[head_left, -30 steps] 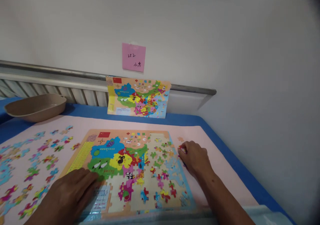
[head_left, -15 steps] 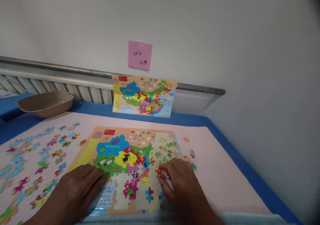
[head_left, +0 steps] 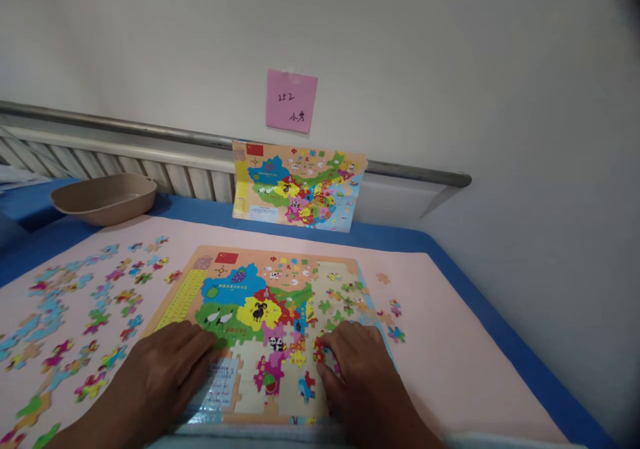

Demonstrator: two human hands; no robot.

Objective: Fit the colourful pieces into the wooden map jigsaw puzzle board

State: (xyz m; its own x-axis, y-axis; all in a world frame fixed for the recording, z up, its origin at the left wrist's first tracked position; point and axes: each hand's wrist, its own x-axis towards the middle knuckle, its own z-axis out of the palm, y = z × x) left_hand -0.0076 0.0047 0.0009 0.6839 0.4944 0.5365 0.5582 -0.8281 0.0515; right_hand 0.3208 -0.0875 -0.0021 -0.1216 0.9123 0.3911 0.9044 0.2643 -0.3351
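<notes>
A map puzzle board [head_left: 190, 289] lies on a pink mat in front of me, its left half filled with coloured pieces. My left hand [head_left: 160, 376] rests flat on the board's lower left part, fingers stretched out. My right hand [head_left: 357, 366] is on the board's lower right, fingertips pinched on a small red puzzle piece [head_left: 320, 352] pressed against the board. Several loose pieces [head_left: 340, 302] lie in the unfilled right half.
Several loose puzzle pieces [head_left: 95, 302] are spread over the pink mat [head_left: 450, 342] at left, a few [head_left: 393, 319] right of the board. A reference map picture [head_left: 299, 186] leans on the wall under a pink note [head_left: 291, 100]. A tan bowl [head_left: 105, 198] sits far left.
My right hand came from the board's right edge with a red piece to the board's lower middle and now presses it there. The left hand stayed put. The view shifted a little.
</notes>
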